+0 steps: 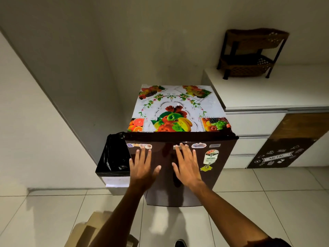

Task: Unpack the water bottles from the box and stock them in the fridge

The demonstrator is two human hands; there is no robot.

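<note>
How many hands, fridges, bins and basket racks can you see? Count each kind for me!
Hands: 2, the left hand and the right hand, both flat on the fridge door
Fridges: 1, the small dark fridge with a fruit cloth on top
Bins: 1, the black-lined bin beside the fridge
Basket racks: 1, the brown rack on the white counter
Total: 5
</note>
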